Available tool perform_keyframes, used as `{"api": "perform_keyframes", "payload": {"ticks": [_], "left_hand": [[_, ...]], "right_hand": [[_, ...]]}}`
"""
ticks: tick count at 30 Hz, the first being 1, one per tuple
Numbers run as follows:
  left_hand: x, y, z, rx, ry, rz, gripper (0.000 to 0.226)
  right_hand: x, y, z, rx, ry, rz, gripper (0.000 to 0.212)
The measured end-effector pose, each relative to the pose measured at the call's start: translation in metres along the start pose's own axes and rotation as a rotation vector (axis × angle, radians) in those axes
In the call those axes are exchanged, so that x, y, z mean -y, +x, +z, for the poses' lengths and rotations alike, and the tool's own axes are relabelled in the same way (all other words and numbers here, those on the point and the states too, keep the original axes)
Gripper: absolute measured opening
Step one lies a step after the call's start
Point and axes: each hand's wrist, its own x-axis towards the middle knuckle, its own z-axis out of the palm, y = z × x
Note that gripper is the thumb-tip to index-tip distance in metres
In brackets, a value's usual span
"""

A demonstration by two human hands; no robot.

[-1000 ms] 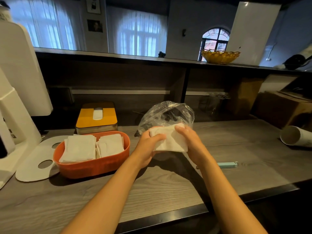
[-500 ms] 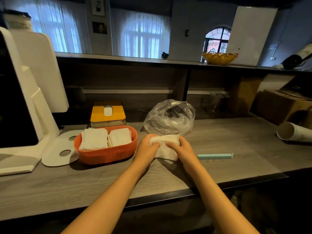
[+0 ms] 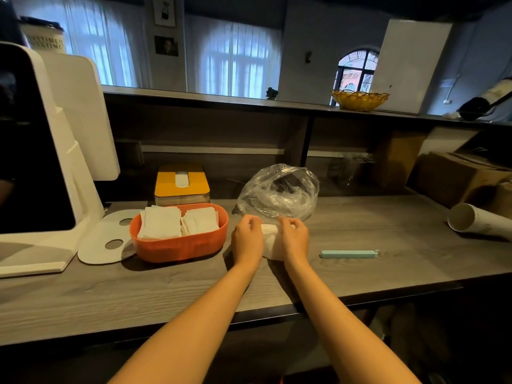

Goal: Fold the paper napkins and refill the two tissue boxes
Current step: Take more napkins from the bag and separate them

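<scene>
Grey wood counter [image 3: 388, 245] — a cup [image 3: 44, 37] up left reads partly "TIME". Left hand [image 3: 247, 239] and right hand [image 3: 295, 239] pinch a white napkin [image 3: 270, 241] beside the orange box [image 3: 180, 245].

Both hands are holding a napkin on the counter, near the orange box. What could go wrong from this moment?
1. The left hand and right hand cover most of the white napkin, so an uneven fold may go unnoticed.
2. The clear plastic bag lies just behind the hands and could get snagged.
3. The orange tissue box already holds two stacks; another napkin may sit crooked.
</scene>
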Motion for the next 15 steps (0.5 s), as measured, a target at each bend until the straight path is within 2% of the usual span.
{"api": "perform_keyframes", "payload": {"ticks": [5, 7, 11, 15], "left_hand": [[-0.008, -0.005, -0.008, 0.036, 0.077, 0.119, 0.044], [-0.022, -0.011, -0.021, 0.055, 0.074, 0.221, 0.043], [-0.05, -0.012, -0.066, 0.212, 0.184, 0.412, 0.021], [-0.067, -0.001, -0.114, 0.255, 0.2, 0.343, 0.024]], "right_hand": [[0.009, -0.011, 0.001, -0.022, -0.06, -0.161, 0.053], [0.019, -0.016, 0.003, -0.035, 0.001, -0.199, 0.056], [0.052, -0.02, 0.01, 0.002, 0.081, -0.257, 0.051], [0.091, -0.021, 0.03, 0.152, -0.029, -0.228, 0.052]]}}
